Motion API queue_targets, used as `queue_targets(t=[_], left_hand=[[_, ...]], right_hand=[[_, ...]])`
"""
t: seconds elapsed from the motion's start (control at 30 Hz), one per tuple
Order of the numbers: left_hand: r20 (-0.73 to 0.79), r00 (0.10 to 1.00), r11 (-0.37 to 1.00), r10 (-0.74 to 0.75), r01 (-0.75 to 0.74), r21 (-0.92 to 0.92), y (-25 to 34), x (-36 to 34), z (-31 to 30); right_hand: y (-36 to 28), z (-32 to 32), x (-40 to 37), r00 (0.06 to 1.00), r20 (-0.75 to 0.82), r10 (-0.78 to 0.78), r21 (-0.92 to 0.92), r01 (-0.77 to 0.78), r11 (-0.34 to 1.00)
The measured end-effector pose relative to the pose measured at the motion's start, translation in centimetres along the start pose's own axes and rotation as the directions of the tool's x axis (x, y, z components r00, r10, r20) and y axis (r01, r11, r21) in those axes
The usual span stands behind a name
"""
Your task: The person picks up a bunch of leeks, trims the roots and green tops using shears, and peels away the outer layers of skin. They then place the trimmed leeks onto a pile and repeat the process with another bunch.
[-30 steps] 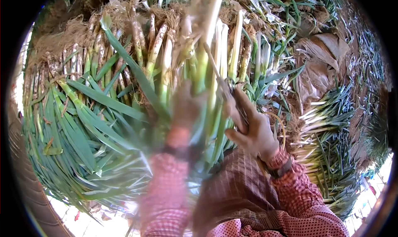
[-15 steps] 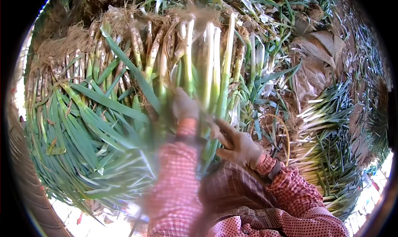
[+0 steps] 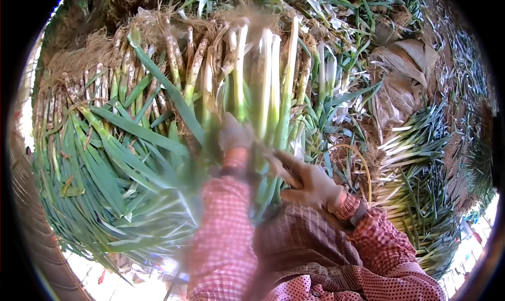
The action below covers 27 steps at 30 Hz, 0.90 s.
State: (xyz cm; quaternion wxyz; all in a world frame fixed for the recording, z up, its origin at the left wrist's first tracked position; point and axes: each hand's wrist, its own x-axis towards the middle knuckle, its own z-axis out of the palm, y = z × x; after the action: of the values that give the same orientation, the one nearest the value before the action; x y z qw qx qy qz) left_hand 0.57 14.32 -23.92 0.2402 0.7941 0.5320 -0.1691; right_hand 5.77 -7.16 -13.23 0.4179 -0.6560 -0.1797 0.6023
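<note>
A wide pile of green onions lies in front of me, roots toward the far side and leaves toward me. My left hand, gloved and blurred, looks curled at the lower part of a peeled white stalk. Other peeled stalks lie just to its right. To the right, my gloved right hand is closed, its fingers pointing left toward the stalks. Something brown and stick-like shows along its fingers, but I cannot make out what it is.
Peeled green onions are stacked at the right, white ends facing left. A thin yellow loop stands beside my right hand. Crumpled brownish sheeting lies at the back right, near loose peelings. A ribbed dark rim curves along the left.
My right hand has shifted slightly right and down, away from the stalks. My left hand has barely moved, and the pile looks the same.
</note>
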Motion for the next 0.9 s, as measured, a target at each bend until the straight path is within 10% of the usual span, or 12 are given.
queue_targets(t=[0.53, 0.73, 0.9], left_hand=[[0.119, 0.992, 0.966, -0.044, 0.073, -0.248, -2.3, 1.1, -0.1], [0.317, 0.931, 0.491, 0.179, 0.194, -0.849, -7.3, 3.9, 4.6], [0.477, 0.874, 0.477, 0.093, 0.381, -0.792, -3.5, 0.2, -0.5]], right_hand=[[-0.4, -0.8, 0.4, 0.994, 0.101, -0.033, 0.018, 0.031, 0.999], [-0.1, -0.7, 0.4, 0.993, 0.076, -0.086, 0.0, 0.087, 0.996], [1.5, 0.5, -0.3, 0.986, 0.037, -0.165, -0.044, 0.167, 0.985]])
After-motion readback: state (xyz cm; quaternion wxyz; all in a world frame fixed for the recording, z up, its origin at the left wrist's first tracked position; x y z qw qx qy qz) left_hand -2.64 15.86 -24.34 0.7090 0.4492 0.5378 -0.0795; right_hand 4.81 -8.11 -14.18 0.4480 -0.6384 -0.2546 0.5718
